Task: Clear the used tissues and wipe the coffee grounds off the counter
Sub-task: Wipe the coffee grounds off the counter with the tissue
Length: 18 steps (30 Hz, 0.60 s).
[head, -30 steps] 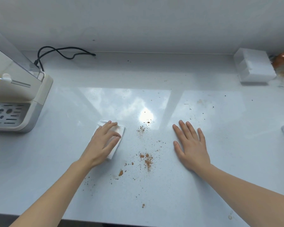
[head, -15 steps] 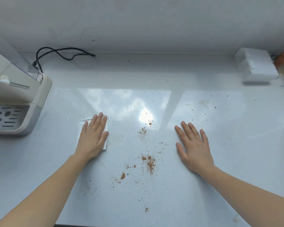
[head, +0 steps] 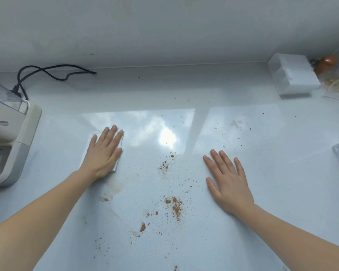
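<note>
Moved leftward, the left hand (head: 103, 153) presses the tissue (head: 88, 145) flat, fingers straight and together, left of the coffee grounds (head: 174, 206); the right hand (head: 226, 178) lies spread to their right. A dragged tissue may smear them.

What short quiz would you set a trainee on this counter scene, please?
1. True or false: the left hand lies flat, fingers straight, on the folded tissue.
2. Where is the thickest patch of coffee grounds? A) between the two arms; B) on top of the tissue; C) to the right of the right hand.
3. In a few words: what does the right hand hold?

Key: 1 true. 2 A. 3 Nothing; it rests open, palm down, on the bare counter.
</note>
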{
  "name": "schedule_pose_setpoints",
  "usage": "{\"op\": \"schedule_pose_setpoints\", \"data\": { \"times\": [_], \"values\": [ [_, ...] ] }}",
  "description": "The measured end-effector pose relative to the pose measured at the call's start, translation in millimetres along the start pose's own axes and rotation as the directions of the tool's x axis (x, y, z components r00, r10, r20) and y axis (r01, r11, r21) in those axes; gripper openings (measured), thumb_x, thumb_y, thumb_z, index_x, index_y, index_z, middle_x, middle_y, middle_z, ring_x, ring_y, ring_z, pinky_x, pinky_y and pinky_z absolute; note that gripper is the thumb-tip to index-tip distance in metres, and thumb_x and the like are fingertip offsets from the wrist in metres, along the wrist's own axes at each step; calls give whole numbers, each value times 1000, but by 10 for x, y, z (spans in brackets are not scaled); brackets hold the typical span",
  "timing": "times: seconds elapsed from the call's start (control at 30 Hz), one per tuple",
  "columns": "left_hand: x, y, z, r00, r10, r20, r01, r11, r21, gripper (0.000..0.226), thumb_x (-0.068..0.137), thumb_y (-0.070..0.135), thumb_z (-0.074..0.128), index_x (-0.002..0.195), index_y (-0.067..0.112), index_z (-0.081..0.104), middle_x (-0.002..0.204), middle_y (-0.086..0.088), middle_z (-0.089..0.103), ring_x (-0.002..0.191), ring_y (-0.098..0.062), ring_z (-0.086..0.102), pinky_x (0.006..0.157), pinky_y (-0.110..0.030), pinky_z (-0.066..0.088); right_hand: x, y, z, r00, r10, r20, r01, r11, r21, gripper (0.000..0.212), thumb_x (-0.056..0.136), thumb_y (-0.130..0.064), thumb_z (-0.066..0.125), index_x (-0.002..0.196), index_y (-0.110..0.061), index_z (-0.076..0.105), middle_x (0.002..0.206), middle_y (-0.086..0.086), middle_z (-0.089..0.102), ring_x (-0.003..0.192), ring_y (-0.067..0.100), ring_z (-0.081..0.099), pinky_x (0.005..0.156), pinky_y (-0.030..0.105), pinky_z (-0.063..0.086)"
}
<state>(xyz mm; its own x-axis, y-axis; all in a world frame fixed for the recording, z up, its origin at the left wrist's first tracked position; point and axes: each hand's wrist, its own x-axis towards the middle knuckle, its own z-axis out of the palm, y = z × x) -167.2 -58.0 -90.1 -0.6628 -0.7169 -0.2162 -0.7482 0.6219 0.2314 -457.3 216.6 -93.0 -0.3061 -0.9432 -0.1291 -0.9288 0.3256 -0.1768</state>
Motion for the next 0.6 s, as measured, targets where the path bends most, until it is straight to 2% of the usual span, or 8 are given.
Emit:
{"op": "schedule_pose_setpoints", "data": {
  "times": [0.1, 0.2, 0.27, 0.37, 0.5, 0.6],
  "values": [
    [227, 225, -14, 990, 132, 42, -133, 991, 27, 62, 91, 53, 4, 149, 32, -7, 158, 13, -13, 144, -4, -18, 118, -37, -10, -1, -7, -3, 1000, 9, -7, -9, 1000, 15, 64, 94, -47, 24, 153, -30, 4, 160, -11, 6, 147, 9, -1, 118, 44, 2],
    [433, 508, 4, 961, 264, 81, -268, 962, 56, 60, 92, 52, 2, 149, 35, -7, 158, 13, -14, 143, -4, -21, 116, -31, -16, 8, -8, -17, 1000, 7, -2, -7, 1000, 26, 64, 94, -47, 24, 153, -28, 6, 160, -12, 6, 147, 9, 0, 118, 44, 2],
    [496, 674, 36, 923, 365, 118, -374, 925, 66, 58, 95, 51, 5, 149, 37, -9, 158, 13, -16, 143, -3, -23, 114, -28, -20, 7, -6, -19, 1000, 7, 3, -7, 1000, 30, 63, 95, -47, 24, 153, -28, 7, 160, -12, 5, 147, 8, -1, 118, 44, 2],
    [468, 885, 93, 851, 496, 172, -512, 857, 61, 56, 97, 50, 8, 148, 38, -14, 158, 14, -19, 143, -4, -23, 114, -30, -21, 4, -3, -23, 1000, 13, 2, -13, 999, 31, 63, 95, -47, 24, 153, -27, 8, 160, -12, 4, 147, 9, -1, 118, 45, 3],
    [254, 1264, 222, 767, 609, 200, -625, 781, 20, 58, 98, 51, 8, 148, 35, -15, 158, 12, -19, 144, -6, -22, 114, -32, -22, 6, -12, -40, 1000, 11, -4, -11, 1000, 24, 63, 94, -47, 25, 153, -25, 12, 160, -10, 7, 147, 9, 2, 117, 45, 5],
    [27, 1520, 345, 739, 643, 201, -657, 753, 4, 59, 98, 50, 8, 149, 32, -15, 159, 11, -17, 144, -7, -21, 115, -35, -20, 0, -11, -49, 1000, 12, -5, -11, 1000, 26, 64, 94, -47, 26, 153, -25, 13, 160, -10, 8, 147, 9, 3, 117, 44, 5]
  ]
}}
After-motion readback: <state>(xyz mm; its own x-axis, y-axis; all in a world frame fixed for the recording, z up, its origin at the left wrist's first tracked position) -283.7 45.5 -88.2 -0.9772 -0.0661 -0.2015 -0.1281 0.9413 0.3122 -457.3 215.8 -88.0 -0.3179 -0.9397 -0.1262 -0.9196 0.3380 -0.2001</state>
